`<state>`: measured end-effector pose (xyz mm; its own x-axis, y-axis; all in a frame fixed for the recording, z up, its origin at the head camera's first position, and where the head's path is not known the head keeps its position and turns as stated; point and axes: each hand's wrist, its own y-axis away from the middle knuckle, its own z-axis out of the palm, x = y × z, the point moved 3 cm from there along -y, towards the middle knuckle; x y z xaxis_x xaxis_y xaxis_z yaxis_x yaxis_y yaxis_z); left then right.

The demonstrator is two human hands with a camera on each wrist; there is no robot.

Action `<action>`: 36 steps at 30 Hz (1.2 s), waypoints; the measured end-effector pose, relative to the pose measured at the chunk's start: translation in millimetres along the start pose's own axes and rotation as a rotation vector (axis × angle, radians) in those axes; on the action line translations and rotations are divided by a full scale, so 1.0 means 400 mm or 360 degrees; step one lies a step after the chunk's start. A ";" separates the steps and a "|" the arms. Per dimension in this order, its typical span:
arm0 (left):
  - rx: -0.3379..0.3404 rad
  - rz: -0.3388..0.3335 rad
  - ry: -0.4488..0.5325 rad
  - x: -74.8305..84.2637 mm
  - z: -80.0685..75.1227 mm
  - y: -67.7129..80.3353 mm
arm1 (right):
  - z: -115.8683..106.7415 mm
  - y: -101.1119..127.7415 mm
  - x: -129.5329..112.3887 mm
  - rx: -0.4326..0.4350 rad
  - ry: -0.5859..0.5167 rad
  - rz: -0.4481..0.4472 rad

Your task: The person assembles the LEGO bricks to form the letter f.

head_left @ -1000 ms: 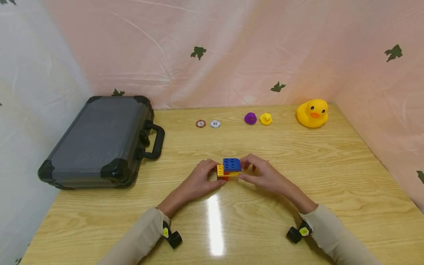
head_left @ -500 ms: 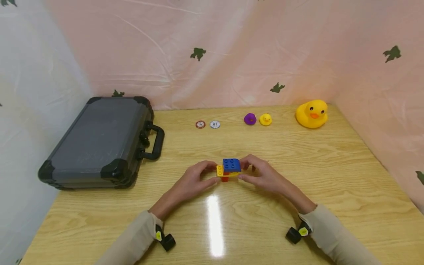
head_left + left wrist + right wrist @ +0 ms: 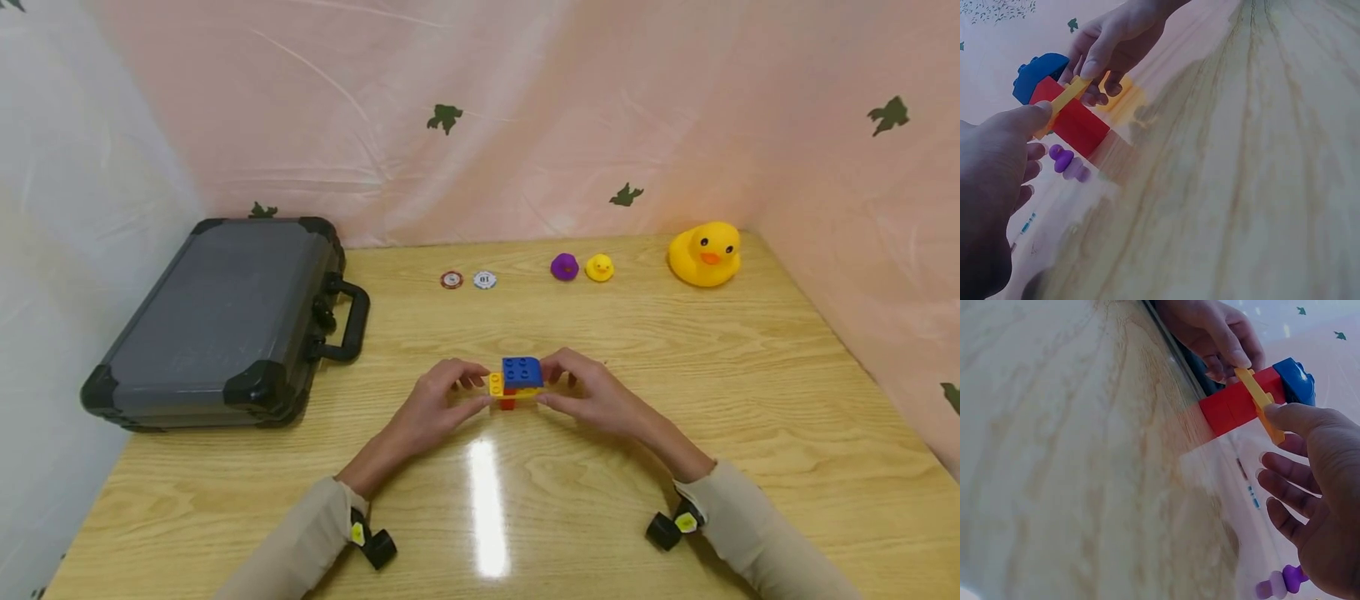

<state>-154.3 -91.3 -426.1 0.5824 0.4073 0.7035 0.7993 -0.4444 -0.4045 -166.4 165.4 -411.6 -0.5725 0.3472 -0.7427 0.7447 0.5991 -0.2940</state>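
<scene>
A toy-brick build stands upright on the table between both hands. Red bricks point(image 3: 1079, 125) form its post, crossed by a flat yellow plate point(image 3: 1259, 400), and a rounded blue brick point(image 3: 522, 372) caps it. My left hand point(image 3: 442, 402) pinches the plate's left end, thumb in front and the fingertips behind partly hidden. At the right end, my right hand point(image 3: 594, 397) pinches the same plate between thumb and index finger. Its other fingers hang loosely bent in the right wrist view.
A grey hard case point(image 3: 217, 308) with a black handle point(image 3: 357, 321) lies at the left. Along the back are a red chip point(image 3: 452, 280), a white chip point(image 3: 485, 280), a purple duck point(image 3: 564, 267), a small yellow duck point(image 3: 600, 267) and a large yellow duck point(image 3: 705, 255).
My left hand has drawn back slightly to the left, its thumb leaving the lower red part for the yellow plate's end. The right hand and the build have hardly moved.
</scene>
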 end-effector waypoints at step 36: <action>0.0066 -0.0320 0.0000 -0.036 0.020 -0.079 | 0.010 -0.074 0.029 0.0086 -0.0075 0.0585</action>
<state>-187.0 -76.8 -428.0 0.4107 0.4843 0.7725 0.9048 -0.3210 -0.2799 -193.7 148.6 -413.8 -0.2484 0.4976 -0.8311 0.9153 0.4014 -0.0332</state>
